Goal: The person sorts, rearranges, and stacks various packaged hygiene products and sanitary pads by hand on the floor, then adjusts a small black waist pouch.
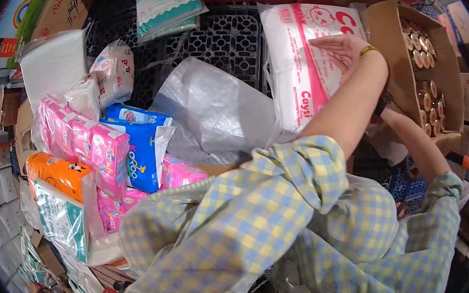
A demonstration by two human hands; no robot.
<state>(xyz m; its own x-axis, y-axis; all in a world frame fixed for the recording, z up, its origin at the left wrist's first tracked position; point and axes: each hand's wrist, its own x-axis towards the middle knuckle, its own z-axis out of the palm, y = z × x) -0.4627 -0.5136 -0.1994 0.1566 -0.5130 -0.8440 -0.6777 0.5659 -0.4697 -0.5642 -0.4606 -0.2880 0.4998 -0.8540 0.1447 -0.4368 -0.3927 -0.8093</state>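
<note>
My left hand [339, 51], with a gold bracelet at its wrist, lies over a large white and pink plastic pack [294, 67] printed with a baby face and "Caysi". Its fingers are stretched out and together, flat on or just above the pack's upper part. Behind my left forearm, my right hand [380, 107] is mostly hidden near the pack's right edge; a dark band circles that wrist. Its fingers do not show. To the left of the pack, a translucent plastic sheet [210, 109] lies spread out, close to its edge.
An open carton [390, 54] with several gold-lidded jars stands at the right. Left are pink packs [81, 139], a blue pack [141, 162], an orange pack [60, 177] and a green-white pack [59, 214]. More green-white packs [166, 5] lie on the black plastic pallet [228, 43].
</note>
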